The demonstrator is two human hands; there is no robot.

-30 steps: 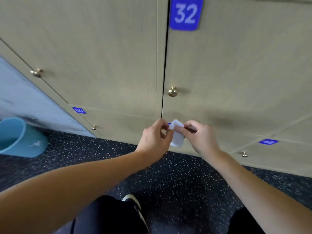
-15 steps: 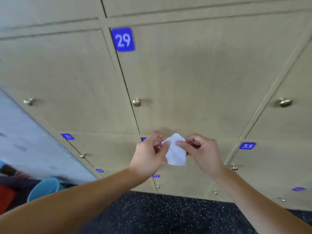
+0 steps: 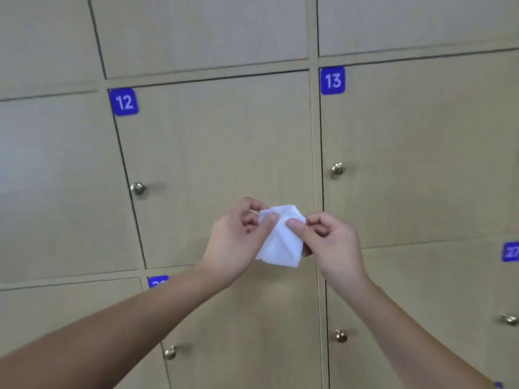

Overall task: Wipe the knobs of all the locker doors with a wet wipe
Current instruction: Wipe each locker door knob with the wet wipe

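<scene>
Head view: creased white wet wipe (image 3: 280, 240) between hands.

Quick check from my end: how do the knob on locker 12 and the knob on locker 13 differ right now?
The knob on locker 12 sits lower and further left in the head view than the knob on locker 13. The first is left of the left hand; the second is above the right hand. Both are round metal knobs near their doors' left edges, and neither is touched: both hands pinch the wet wipe.
</scene>
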